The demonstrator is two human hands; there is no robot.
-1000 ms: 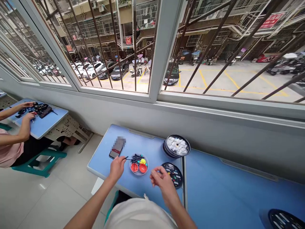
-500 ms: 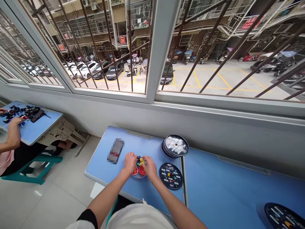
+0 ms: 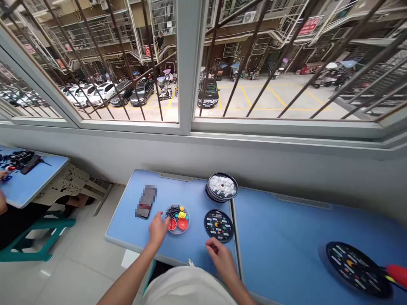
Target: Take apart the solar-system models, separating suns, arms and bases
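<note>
A round clear container [image 3: 187, 223] stands on the blue table in front of me. Inside it lie two red cups [image 3: 182, 223], black plastic parts [image 3: 173, 210] and small yellow and blue pieces [image 3: 182, 214]. My left hand [image 3: 157, 230] is at the container's left side, thumb and forefinger apart, with nothing visible in it. Over the table, just below a black printed disc [image 3: 218, 225], my right hand [image 3: 221, 257] hovers with loosely bent fingers. I see nothing in it, and a gap shows between it and the disc.
A stack of round black-rimmed containers [image 3: 222, 187] stands at the back. A blurred dark phone-like object [image 3: 146, 202] lies on the left. Another printed disc [image 3: 354, 269] is at far right, beside something red [image 3: 397, 273]. A co-worker sits at the left table [image 3: 47, 167]. Barred windows are ahead.
Both hands have come away from the container: the left moved back to the left, the right moved right and nearer to me. The contents now show fully. The view has shifted to the right.
</note>
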